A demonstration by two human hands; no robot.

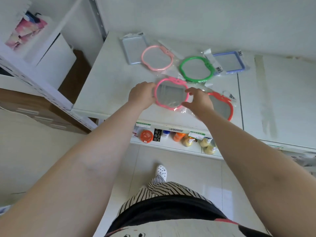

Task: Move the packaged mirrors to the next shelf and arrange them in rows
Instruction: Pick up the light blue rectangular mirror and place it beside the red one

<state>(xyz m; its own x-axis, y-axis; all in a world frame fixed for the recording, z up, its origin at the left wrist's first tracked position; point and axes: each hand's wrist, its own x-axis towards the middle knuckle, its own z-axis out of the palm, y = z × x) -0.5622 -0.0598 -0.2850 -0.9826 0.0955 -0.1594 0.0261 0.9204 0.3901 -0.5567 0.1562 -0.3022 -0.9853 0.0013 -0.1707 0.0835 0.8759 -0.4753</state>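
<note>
Several packaged mirrors lie on the white shelf top point(106, 86). A bright pink apple-shaped mirror point(171, 94) lies near the front. My left hand point(142, 95) grips its left rim, and my right hand point(198, 101) curls around its right rim. A red apple-shaped mirror point(224, 106) sits just right of it, partly hidden by my right hand. Behind lie a pale blue rectangular mirror point(134, 48), a light pink round mirror point(157, 58), a green round mirror point(196, 69) and a blue square mirror point(229, 63).
A lower shelf point(167, 147) holds an orange tin point(146, 136), bottles and pump dispensers point(207, 144). A second white shelf panel point(282, 100) adjoins on the right. White shelving with boxes point(51, 62) stands at the left. Tiled floor and my shoe point(161, 171) are below.
</note>
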